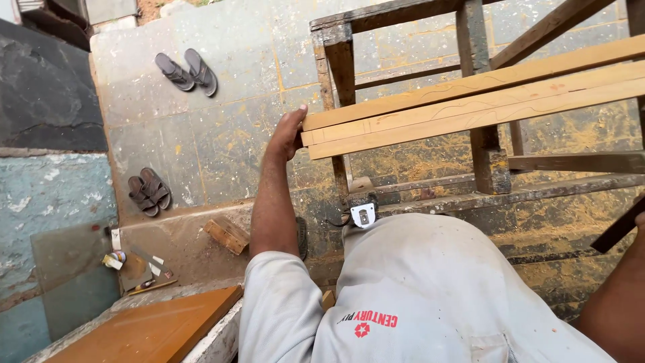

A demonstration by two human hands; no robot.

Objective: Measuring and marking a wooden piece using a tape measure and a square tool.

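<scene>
Three pale wooden planks [470, 104] lie stacked on a dark, worn wooden frame [484, 161], with wavy pencil lines drawn along them. My left hand [289, 134] presses flat against their near ends, thumb at the top edge. My right forearm [611, 302] enters at the lower right. Only a sliver of my right hand [639, 219] shows at the frame's edge, beside a dark bar [615, 234]; whether it grips the bar is hidden. A tape measure [363, 215] hangs at my waist.
Two pairs of sandals [187, 70] [149, 191] lie on the dusty tiled floor. A small wood block [227, 234] sits by a step. An orange-brown board [151, 329] lies at the lower left, with small tools [144, 269] on the ledge. Sawdust covers the floor under the frame.
</scene>
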